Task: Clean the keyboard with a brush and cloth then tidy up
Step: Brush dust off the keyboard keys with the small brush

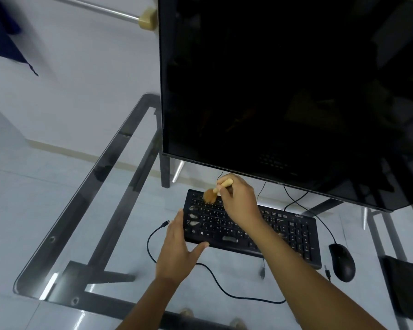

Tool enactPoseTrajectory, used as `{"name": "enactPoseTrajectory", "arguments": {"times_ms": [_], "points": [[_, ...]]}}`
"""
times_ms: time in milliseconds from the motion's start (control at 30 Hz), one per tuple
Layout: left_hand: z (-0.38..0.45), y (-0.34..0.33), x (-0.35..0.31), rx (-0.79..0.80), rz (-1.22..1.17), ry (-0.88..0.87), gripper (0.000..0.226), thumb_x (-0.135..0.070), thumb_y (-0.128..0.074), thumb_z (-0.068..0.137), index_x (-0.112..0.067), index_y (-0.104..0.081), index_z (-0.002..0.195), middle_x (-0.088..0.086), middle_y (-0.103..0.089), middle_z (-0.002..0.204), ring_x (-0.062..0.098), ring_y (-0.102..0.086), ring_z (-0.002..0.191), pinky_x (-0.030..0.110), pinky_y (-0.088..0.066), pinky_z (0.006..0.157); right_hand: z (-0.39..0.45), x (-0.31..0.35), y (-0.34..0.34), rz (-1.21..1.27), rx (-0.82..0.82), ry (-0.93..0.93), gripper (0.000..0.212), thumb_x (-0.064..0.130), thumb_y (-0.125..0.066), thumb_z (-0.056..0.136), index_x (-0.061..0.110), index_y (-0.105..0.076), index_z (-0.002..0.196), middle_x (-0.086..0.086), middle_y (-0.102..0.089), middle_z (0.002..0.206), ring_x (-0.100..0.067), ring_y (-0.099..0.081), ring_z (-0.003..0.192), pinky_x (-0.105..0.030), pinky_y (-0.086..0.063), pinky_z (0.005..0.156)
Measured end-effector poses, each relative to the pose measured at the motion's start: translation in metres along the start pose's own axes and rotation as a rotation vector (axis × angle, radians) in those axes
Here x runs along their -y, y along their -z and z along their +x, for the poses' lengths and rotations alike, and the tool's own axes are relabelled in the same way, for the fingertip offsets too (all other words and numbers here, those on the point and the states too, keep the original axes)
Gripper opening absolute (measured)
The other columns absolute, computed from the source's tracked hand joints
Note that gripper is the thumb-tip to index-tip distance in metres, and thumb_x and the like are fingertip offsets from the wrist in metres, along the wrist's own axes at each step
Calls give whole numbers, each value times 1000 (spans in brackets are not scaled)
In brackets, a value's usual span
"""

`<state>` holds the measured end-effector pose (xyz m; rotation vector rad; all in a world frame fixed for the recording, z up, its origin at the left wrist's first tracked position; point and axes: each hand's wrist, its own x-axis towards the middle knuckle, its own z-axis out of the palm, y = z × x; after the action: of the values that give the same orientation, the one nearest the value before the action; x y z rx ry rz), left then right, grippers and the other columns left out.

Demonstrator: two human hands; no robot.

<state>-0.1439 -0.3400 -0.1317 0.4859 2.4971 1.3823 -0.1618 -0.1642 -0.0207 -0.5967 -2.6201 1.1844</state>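
A black keyboard (284,232) lies on the glass table, with pale smudges on several keys. My right hand (240,201) grips the wooden handle of a small brush (211,194). Its brown bristles touch the keyboard's far left corner. My left hand (179,244) rests at the keyboard's near left corner, fingers straight along the left edge and thumb against the front edge. No cloth is in view.
A large dark monitor (284,91) stands just behind the keyboard. A black mouse (342,262) lies to the right. A loose black cable (215,279) loops across the glass table (65,222) in front. A dark object (405,287) sits at the right edge.
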Motion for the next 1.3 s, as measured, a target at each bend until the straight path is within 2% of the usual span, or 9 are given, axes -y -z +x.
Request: {"name": "enactPoseTrajectory", "arguments": {"times_ms": [267, 400, 533, 633, 700, 833, 967, 1133, 1300], "points": [[0, 0, 0, -17, 15, 10, 105, -47, -76, 73, -31, -7, 149, -14, -26, 148, -8, -20, 131, 20, -31, 104, -4, -12, 7, 111, -130, -133, 11, 6, -54, 94, 11, -62, 99, 5, -66, 88, 1, -66, 76, -16, -54, 68], [0, -1, -1, -15, 4, 1, 104, -47, -75, 73, -30, -7, 150, -22, -22, 142, -9, -20, 131, 19, -30, 104, -21, -36, 27, 276, -15, -291, 7, 12, -58, 94, 12, -63, 98, -8, -72, 89, -20, -72, 81, -34, -60, 78], [-1, -1, -3, -22, 5, -8, 103, -47, -75, 73, -32, -7, 149, -23, -22, 141, -5, -23, 131, 21, -32, 103, -46, -51, 44, 307, -246, -301, 4, 16, -60, 93, 14, -63, 96, -5, -72, 82, -17, -71, 77, -36, -59, 77], [0, -1, -4, -26, 7, -4, 103, -45, -76, 73, -32, -8, 149, -20, -26, 142, -4, -25, 131, 21, -33, 102, -63, -42, 36, 462, -35, -313, 5, 15, -62, 92, 14, -64, 96, -8, -72, 86, -20, -71, 81, -32, -59, 77], [-1, -2, -4, -23, 16, 5, 103, -44, -77, 72, -28, -10, 150, -14, -29, 146, -4, -25, 130, 20, -34, 101, -71, -39, 26, 260, 80, -204, 9, 12, -61, 92, 21, -64, 92, -3, -71, 85, -17, -69, 77, -27, -59, 70], [0, -3, -6, -19, 6, 12, 105, -45, -77, 72, -31, -7, 149, -21, -23, 144, -7, -22, 131, 20, -31, 104, -64, -38, 33, 120, -303, -7, 15, 9, -61, 91, 23, -61, 93, 1, -67, 84, -13, -65, 73, -23, -53, 61], [-1, -3, -4, -14, 27, 14, 107, -44, -78, 72, -27, -8, 150, -22, -23, 138, -7, -24, 129, 18, -32, 102, -67, -24, 16, 189, 111, -92, 9, 15, -61, 92, 23, -63, 95, 7, -70, 81, -11, -69, 74, -29, -59, 66], [-1, -3, -6, -17, 14, 12, 109, -44, -79, 71, -28, -5, 150, -23, -21, 141, -8, -20, 131, 17, -28, 104, -69, -33, 16, 87, -197, -35, 10, 14, -61, 91, 24, -61, 92, 11, -67, 82, 0, -64, 73, -14, -50, 63], [-3, -1, -3, -3, 24, 1, 107, -38, -78, 74, -30, -4, 150, -14, -31, 143, -1, -33, 130, 19, -38, 98, -89, -4, -25, 334, 103, -119, 7, 17, -63, 91, 22, -64, 94, 9, -71, 80, -2, -69, 77, -24, -58, 72]]}}
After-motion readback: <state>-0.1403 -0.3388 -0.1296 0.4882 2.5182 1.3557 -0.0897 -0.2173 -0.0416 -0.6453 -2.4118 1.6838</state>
